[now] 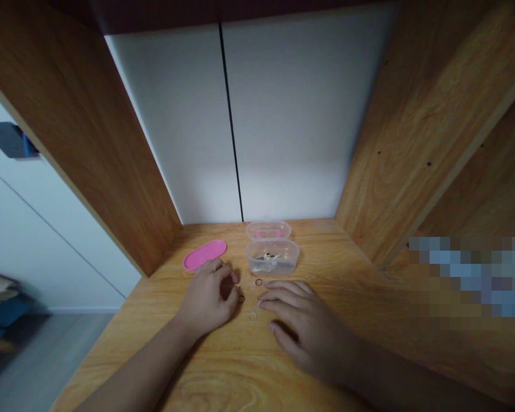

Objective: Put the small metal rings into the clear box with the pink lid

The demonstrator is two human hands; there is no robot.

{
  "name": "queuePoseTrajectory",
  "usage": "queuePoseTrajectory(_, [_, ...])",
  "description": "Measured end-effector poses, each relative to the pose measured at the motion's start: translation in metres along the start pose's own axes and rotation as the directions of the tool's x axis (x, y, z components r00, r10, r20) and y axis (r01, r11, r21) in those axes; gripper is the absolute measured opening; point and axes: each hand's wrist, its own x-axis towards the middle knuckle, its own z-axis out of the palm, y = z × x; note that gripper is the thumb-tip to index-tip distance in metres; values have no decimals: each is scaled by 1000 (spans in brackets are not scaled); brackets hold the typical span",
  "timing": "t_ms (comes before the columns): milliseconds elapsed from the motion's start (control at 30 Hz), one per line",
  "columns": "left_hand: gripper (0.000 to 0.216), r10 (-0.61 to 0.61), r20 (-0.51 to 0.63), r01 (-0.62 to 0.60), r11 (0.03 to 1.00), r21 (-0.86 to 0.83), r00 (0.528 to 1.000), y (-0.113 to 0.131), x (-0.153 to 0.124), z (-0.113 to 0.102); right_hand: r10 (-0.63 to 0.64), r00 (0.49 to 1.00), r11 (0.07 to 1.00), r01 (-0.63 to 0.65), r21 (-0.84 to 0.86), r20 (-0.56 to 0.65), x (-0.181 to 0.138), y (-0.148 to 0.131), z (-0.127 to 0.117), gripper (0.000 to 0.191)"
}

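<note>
My left hand (210, 298) rests on the wooden surface with its fingers curled and a gap between thumb and forefinger. By its thumb lies a small dark loop (241, 298), perhaps a hair elastic; whether they touch, I cannot tell. My right hand (300, 316) has its fingers stretched out, their tips near a second dark loop (258, 282). Between the hands is a pale loop (253, 316). Just beyond them stands a clear plastic box (253, 264), its hinged clear lid (252, 233) tipped back, with a jumble of small dark and pale items inside.
A pink oval tray or lid (206, 255) lies behind my left hand. Wooden side panels (107, 149) rise left and right of the wooden tabletop (223, 375). White panels (278, 131) close off the back.
</note>
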Motion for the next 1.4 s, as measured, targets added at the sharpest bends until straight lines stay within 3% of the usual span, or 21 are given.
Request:
queuePoseTrajectory(133, [9, 60, 77, -53, 995, -86, 995, 0, 0, 0, -9, 988, 999, 16, 44, -152, 0, 11, 8, 19])
queuePoseTrajectory(300, [12, 97, 104, -82, 987, -139, 990, 2, -2, -1, 62, 968, 996, -44, 79, -242, -1, 17, 12, 10])
queuePoseTrajectory(467, [11, 138, 102, -120, 979, -162, 985, 3, -3, -2, 52, 966, 996, -32, 84, -253, 0, 15, 10, 10])
queuePoseTrajectory(633, [17, 98, 27, -96, 993, -76, 995, -1, -2, 2, 49, 971, 997, -33, 73, -232, 1, 13, 9, 11])
queuePoseTrajectory(733, [23, 102, 36, -100, 994, -33, 994, -3, -1, 3, 47, 974, 997, -31, 77, -223, 1, 13, 9, 12])
queuePoseTrajectory(867, [17, 69, 30, -68, 997, -44, 997, -7, 0, 6, 45, 974, 996, -26, 85, -224, 1, 13, 10, 12])
queuePoseTrajectory(1100, [7, 22, 44, -16, 991, -135, 999, -9, 1, 7, 47, 975, 995, -27, 93, -217, 1, 13, 9, 11])
queuePoseTrajectory(1233, [8, 29, -3, -29, 982, -186, 1000, -7, 1, 3, 77, 972, 993, -54, 109, -222, 1, 11, 7, 10])
queuePoseTrajectory(1333, [13, -35, -58, 15, 951, -310, 998, 0, -1, 3, 124, 965, 986, -94, 138, -232, 0, 11, 8, 10])
queuePoseTrajectory(1400, [16, -115, -78, 64, 874, -481, 990, 10, -4, 5, 139, 960, 983, -104, 150, -245, 0, 11, 9, 13])
